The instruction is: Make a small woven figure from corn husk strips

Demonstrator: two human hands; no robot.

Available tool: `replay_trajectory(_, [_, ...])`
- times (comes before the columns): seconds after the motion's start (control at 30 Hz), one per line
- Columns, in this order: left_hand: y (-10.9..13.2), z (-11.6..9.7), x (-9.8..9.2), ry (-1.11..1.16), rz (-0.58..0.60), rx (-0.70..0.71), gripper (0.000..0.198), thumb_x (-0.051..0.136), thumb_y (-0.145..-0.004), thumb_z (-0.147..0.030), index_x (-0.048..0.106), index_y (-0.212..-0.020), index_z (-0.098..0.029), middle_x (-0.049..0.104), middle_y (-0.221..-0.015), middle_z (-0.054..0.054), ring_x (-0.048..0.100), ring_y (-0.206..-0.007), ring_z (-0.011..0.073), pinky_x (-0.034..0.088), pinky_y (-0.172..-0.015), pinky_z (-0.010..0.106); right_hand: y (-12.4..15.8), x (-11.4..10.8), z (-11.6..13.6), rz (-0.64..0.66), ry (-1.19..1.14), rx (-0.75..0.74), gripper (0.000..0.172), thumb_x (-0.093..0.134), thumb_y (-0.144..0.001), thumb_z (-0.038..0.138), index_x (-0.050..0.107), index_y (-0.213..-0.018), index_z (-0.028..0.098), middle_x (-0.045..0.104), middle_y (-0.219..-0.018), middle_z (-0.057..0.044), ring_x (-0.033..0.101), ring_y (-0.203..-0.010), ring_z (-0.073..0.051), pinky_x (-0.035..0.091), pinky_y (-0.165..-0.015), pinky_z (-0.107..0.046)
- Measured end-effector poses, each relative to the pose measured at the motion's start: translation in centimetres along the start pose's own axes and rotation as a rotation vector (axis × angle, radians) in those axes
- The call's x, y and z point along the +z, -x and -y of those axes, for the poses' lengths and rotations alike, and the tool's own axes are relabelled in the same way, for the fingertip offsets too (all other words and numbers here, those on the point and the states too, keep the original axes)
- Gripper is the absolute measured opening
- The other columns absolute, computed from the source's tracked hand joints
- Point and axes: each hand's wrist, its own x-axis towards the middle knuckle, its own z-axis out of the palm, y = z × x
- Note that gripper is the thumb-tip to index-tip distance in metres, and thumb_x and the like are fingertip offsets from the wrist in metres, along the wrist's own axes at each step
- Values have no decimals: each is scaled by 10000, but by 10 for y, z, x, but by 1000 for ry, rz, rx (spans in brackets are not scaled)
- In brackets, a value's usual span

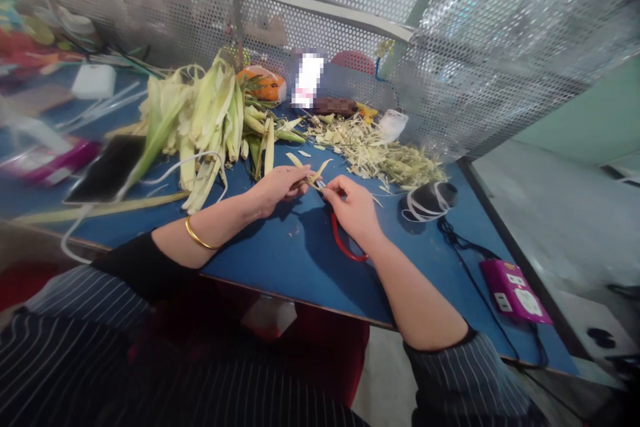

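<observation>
My left hand (281, 189) is closed around a few narrow, pale corn husk strips (321, 171), whose ends stick up past the fingertips. Close beside it, my right hand (354, 208) is closed on a pair of scissors. The red handle (344, 244) of the scissors loops out below the palm, and a bit of metal blade shows near the strips. Right thumb and forefinger pinch close to the husk; whether they also grip it I cannot tell. Both hands are just above the blue table (280, 250).
A heap of corn husks (210, 107) lies left, beside a dark phone (107, 170) with a white cable. Husk scraps (380, 150) are piled at the back right. A black thread spool (429, 201) and a purple power strip (517, 290) sit right. Perforated mesh (340, 23) stands behind.
</observation>
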Motion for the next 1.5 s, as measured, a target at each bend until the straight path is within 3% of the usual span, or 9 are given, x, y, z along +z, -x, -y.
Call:
replay_trajectory(0.1, [3,-4,2,-5,23,7,363,550,-840,-487,720,-921,-176,505,-596,9,267,-448,71,170,-474,297,-3,0,-2,-8,-116,34,197,580,-826,373,652,-765,200,651,-796,-26,547,-743,-160,407,-712,-298])
replay_trajectory(0.27, [5,0,8,-118,54,78,320,681,-753,-347,692,-1015,-164,519,-600,-7,377,-504,80,261,-510,273,-4,7,-4,-20,-607,334,295,677,-723,473,620,-720,184,553,-600,27,460,-564,-106,373,-571,-250])
replay_trajectory(0.37, [6,5,11,-203,70,120,250,661,-761,-305,695,-948,-142,507,-587,-12,387,-520,80,269,-517,261,-4,11,-6,-25,-731,388,326,716,-682,469,548,-652,191,499,-536,49,417,-505,-87,339,-518,-238])
replay_trajectory(0.57, [9,5,15,-340,76,88,244,647,-758,-336,703,-884,-135,516,-560,-13,399,-504,84,264,-503,253,-2,10,-2,-33,-670,294,214,690,-703,369,599,-660,180,545,-554,41,448,-517,-88,370,-533,-240])
replay_trajectory(0.8, [11,4,18,-379,100,59,388,625,-784,-417,564,-487,-176,441,-455,6,352,-429,85,247,-482,285,0,13,-1,-209,-572,250,177,665,-719,336,601,-647,188,564,-537,32,476,-503,-102,382,-516,-249])
replay_trajectory(1.03, [10,9,18,-296,199,123,272,635,-786,-392,653,-617,-180,464,-464,-8,400,-418,81,288,-434,254,1,17,0,-274,-684,311,150,667,-696,300,588,-631,191,525,-509,42,442,-480,-95,369,-501,-248])
replay_trajectory(1.2, [12,6,19,-261,192,84,282,651,-785,-370,642,-593,-164,505,-457,4,430,-396,75,293,-403,238,1,18,0,-285,-691,293,145,659,-717,310,597,-662,191,524,-519,40,439,-487,-97,370,-498,-248])
replay_trajectory(1.33, [13,6,20,-203,146,-32,272,679,-767,-384,650,-653,-139,575,-507,17,507,-427,83,384,-439,217,0,15,-3,-252,-652,270,168,672,-717,316,600,-646,183,529,-509,40,434,-474,-89,365,-479,-235])
replay_trajectory(1.5, [13,4,20,-131,157,-112,467,532,-858,-510,662,-683,-97,671,-630,89,561,-467,90,435,-469,211,-4,12,-6,-222,-678,266,186,687,-717,333,609,-654,177,558,-525,39,466,-474,-87,381,-471,-224])
